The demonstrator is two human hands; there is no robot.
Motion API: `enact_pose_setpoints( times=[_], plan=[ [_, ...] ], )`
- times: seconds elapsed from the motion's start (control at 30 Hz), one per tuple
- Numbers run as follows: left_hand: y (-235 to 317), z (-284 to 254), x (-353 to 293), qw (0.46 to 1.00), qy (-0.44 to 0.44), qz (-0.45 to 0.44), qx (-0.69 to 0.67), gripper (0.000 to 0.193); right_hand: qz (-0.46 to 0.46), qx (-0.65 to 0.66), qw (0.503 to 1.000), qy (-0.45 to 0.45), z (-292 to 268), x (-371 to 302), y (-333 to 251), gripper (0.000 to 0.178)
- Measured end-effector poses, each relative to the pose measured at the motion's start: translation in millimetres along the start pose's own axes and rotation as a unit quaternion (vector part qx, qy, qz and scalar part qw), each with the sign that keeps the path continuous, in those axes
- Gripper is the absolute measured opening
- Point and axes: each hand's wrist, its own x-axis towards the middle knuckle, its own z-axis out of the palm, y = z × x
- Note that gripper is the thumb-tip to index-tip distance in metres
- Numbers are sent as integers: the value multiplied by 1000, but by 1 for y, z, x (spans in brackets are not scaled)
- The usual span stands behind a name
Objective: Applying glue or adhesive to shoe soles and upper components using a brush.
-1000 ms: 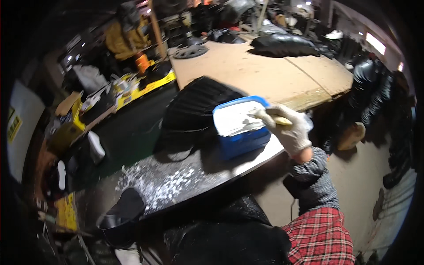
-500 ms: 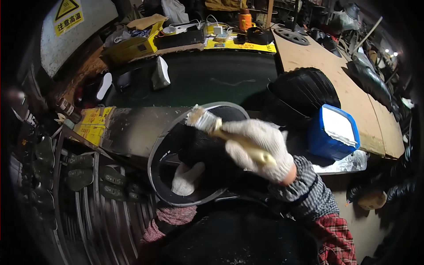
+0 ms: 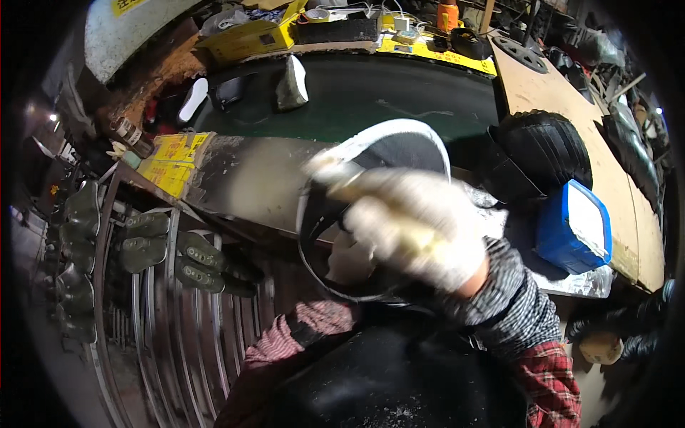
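My right hand [image 3: 421, 228], in a whitish knitted glove and blurred by motion, is closed round the handle of a paintbrush [image 3: 335, 171]. The bristles lie against the upper left of the rim of a black, ring-shaped band [image 3: 314, 217]. White coats the band's far rim thickly. Through the ring's opening shows my gloved left hand [image 3: 349, 260], which holds the band from inside near its lower side; its fingers are partly hidden. A blue tub [image 3: 571, 232] of white stuff stands right of my right hand. Behind the tub sits a ribbed black bundle [image 3: 546, 153].
Beyond the worn ledge [image 3: 250, 178] runs a dark green belt [image 3: 399, 93] bearing a grey and white shoe [image 3: 292, 85] and a white sole-shaped piece [image 3: 193, 100]. At left, a metal rack [image 3: 178, 321] holds dark green shoe-shaped pieces [image 3: 200, 260]. A wooden board [image 3: 549, 93] flanks the right.
The view has swung left and down. The brush has travelled along the rim, and the far rim, grey before, now looks white. The ring is tilted differently; both hands keep their hold.
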Motion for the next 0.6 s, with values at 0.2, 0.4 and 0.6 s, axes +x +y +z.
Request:
enact_pose_setpoints(
  times=[0.2,0.4,0.6],
  plan=[
    [55,-13,19,775,-245,200,547,14,-15,-20,984,-177,0,-55,-25,31],
    [79,0,19,908,-108,-92,395,33,315,-39,928,197,-78,-124,-28,22],
    [33,-18,3,933,-131,34,334,41,279,-65,939,191,-91,-139,-8,16]
  ],
)
